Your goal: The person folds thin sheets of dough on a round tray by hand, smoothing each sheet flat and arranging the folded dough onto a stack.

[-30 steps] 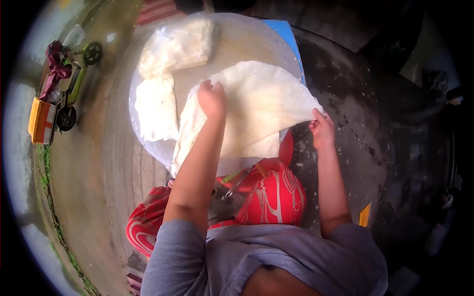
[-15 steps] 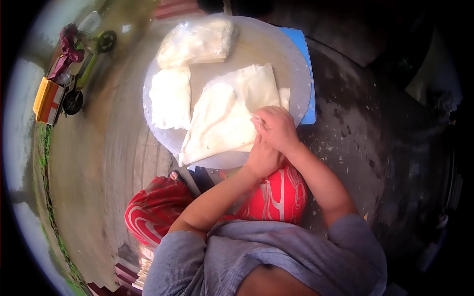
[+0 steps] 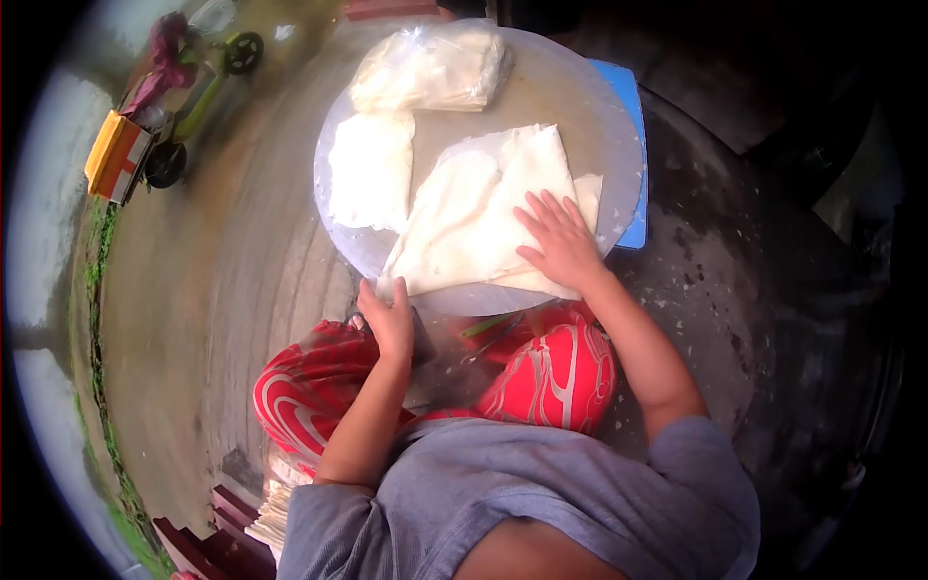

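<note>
A pale, thin, folded sheet [image 3: 474, 222], perhaps dough or bean-curd skin, lies on a round metal-looking tabletop [image 3: 338, 232]. My right hand [image 3: 564, 242] rests flat on its right part, fingers spread. By the sheet's lower left corner, at the table's near rim, is my left hand [image 3: 390, 324]; thumb and fingers stand apart, and whether they touch the corner I cannot tell. Left of the large sheet sits a smaller folded pale sheet [image 3: 372, 172]. Behind that is a clear plastic bag [image 3: 430, 72] with a stack of similar sheets inside.
A blue board or stool [image 3: 630, 155] shows beneath the table's right side. My knees in red patterned trousers [image 3: 556, 377] are close under the near rim. Stacked pale sheets [image 3: 273, 517] lie low at the left, and a scooter [image 3: 184, 116] stands far left.
My hands were together at the sheet's right edge, pinching there. Now they are apart: the left has moved to the lower left corner, the right lies flat on the sheet. The view has shifted slightly.
</note>
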{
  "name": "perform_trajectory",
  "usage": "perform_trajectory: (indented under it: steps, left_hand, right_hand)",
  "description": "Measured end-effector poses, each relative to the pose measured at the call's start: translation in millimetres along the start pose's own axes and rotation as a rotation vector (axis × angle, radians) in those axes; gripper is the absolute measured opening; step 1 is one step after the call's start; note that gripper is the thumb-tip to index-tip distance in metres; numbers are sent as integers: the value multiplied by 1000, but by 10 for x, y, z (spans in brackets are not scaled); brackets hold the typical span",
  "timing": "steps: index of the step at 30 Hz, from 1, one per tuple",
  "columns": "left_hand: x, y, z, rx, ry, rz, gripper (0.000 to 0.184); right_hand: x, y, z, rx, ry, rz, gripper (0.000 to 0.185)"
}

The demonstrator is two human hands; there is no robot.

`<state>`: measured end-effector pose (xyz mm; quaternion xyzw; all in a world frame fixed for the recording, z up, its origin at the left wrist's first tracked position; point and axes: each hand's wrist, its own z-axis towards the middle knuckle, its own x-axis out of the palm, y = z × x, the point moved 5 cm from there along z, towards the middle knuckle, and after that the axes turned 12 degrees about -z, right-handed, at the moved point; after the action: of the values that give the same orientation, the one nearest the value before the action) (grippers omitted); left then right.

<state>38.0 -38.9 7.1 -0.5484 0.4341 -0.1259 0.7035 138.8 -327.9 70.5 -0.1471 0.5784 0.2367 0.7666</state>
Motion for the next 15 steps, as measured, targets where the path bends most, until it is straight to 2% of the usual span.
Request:
perform_trajectory:
  steps: [1,2,4,5,7,8,11,12,13,14,15]
  left_hand:
    - [-12,230,101,-195,62,-262,52]
    - [-73,197,122,-196,58,-260,52]
    - [-114,158,87,-489,173,-400,35]
    - [-155,143,115,-491,169,-400,35]
    - [-162,228,79,-868,143,-649,24]
    - [-208,174,67,-935,111,-612,24]
    - [-307,35,98,-855,80,-696,27]
    - [-279,-148,125,-763,121,-781,27]
    - [-227,-318,107,-764,123,-778,27]
    - [-135,-619,136,-565,158,-912,27]
    - [-46,-931,140,-359,192,-1039,26]
  right_hand:
    - [-20,19,14,-6,1,5,53]
    - [-46,14,38,31,28,31,52]
    - [-134,36,66,66,-2,87,42]
    - [-125,44,57,62,-1,89,42]
    - [-83,36,20,67,28,252,32]
    - [-85,30,-2,67,29,253,32]
    - [-140,-8,-46,58,-66,304,22]
    - [-139,-71,-50,162,-69,490,20]
    - [-125,-129,-60,266,-70,677,18]
    - [-91,-155,-60,269,-70,679,18]
    - [23,-223,-72,376,-18,920,22]
